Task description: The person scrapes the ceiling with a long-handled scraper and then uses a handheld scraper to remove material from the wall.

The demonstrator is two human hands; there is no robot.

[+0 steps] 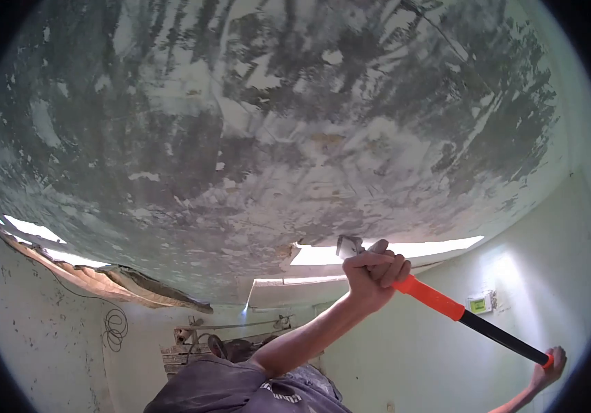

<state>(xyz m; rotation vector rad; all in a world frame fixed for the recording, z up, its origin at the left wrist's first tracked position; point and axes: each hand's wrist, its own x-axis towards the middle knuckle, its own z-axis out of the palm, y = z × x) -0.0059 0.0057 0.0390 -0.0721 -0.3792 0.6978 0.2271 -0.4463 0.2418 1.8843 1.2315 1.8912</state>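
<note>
Left hand (374, 270) closed tightly around the orange-and-black long-handled tool (445, 304) near its metal head, right hand (550, 366) curled around the other end — tool slanting below patchy grey-white ceiling (295, 151), beside bright gap (440, 248).

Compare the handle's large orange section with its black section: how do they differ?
The orange section looks thicker; the black section looks slimmer. The orange section lies nearer the grey head, the black section nearer the hand at lower right. Both form one slanting handle.

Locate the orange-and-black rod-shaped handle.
In the head view, lower right, the handle slants between the upper hand and lower hand, below the white green-screened wall box.
</note>
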